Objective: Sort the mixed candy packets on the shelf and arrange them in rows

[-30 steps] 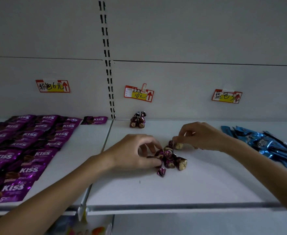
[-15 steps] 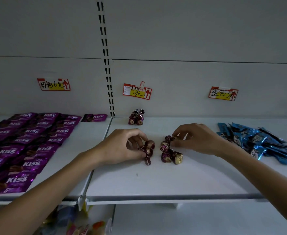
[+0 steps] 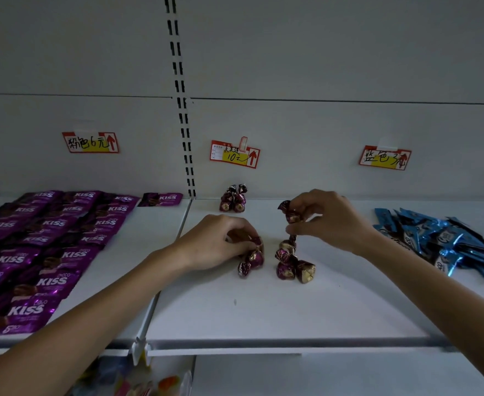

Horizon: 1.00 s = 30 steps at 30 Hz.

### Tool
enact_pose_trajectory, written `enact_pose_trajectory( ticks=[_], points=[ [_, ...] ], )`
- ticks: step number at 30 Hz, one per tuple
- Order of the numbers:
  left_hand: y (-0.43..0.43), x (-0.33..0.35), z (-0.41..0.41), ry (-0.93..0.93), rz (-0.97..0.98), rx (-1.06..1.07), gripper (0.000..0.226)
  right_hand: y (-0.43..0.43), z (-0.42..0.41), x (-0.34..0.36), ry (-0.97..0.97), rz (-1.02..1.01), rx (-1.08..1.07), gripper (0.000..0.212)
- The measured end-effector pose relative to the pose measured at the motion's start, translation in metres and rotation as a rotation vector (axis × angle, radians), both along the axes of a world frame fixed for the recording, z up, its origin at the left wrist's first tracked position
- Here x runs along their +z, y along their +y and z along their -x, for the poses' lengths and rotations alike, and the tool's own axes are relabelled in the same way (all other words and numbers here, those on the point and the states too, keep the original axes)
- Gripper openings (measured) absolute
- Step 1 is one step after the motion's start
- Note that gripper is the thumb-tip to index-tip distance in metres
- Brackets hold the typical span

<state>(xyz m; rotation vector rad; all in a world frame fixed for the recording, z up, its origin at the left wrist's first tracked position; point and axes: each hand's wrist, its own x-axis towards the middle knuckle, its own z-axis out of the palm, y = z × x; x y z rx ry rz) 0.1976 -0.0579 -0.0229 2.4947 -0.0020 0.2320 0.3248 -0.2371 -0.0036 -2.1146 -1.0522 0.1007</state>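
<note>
- Head view: the left hand (image 3: 220, 241) rests on the white shelf (image 3: 263, 310), its fingers curled round a small cluster of maroon-and-gold wrapped candies (image 3: 250, 258). The fingertips are hidden behind the wrappers, so how many it grips cannot be told; about three wrappers show.
- The right hand (image 3: 332, 221) is raised just above the shelf, thumb and fingers pinched on a twisted candy (image 3: 289, 214). A second wrapper seems to hang below its lower fingers, though where one sweet ends and the next begins is hard to make out.
- Under that hand, a loose heap of candies (image 3: 293, 265) lies on the shelf, roughly four, overlapping so the count is unsure.
- At the back wall a small stack of the same candies (image 3: 233, 199) stands upright, four or so, too small to count surely.
- To the left, purple KISS packets (image 3: 49, 238) lie in overlapping rows, cut off by the frame's left edge. One more KISS packet (image 3: 162, 199) sits alone near the slotted upright (image 3: 182, 110).
- At right, a pile of blue packets (image 3: 440, 241) is jumbled and runs out of frame.
- Three red-and-yellow price tags (image 3: 235, 154) hang on the back wall, with handwriting only partly legible.
- Below the shelf edge, blurred colourful items (image 3: 137, 381) are unidentifiable.
</note>
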Motion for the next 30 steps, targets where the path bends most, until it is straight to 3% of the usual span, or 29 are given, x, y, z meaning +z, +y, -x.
enact_pose_trajectory(
  ticks=[4,7,9,13,22,30],
  points=[
    [0.004,-0.004,-0.004,-0.055,0.051,0.008,0.013,0.010,-0.002,0.004,0.364,-0.150,0.128,0.022],
    [0.013,-0.002,-0.004,-0.169,0.114,0.092,0.016,0.018,-0.007,0.005,0.434,-0.197,0.206,0.019],
    [0.023,0.001,-0.004,-0.218,0.119,0.161,0.017,0.027,-0.008,0.004,0.388,-0.173,0.197,0.018],
    [0.040,-0.002,-0.007,-0.211,0.000,0.249,0.016,0.047,-0.006,-0.008,-0.022,0.092,0.099,0.022],
    [0.056,-0.009,-0.007,-0.166,0.008,0.198,0.040,0.062,-0.014,-0.007,0.026,0.183,0.141,0.023],
    [0.060,-0.010,-0.023,-0.189,-0.019,0.234,0.021,0.082,-0.018,-0.014,-0.019,0.104,0.092,0.025]
  ],
)
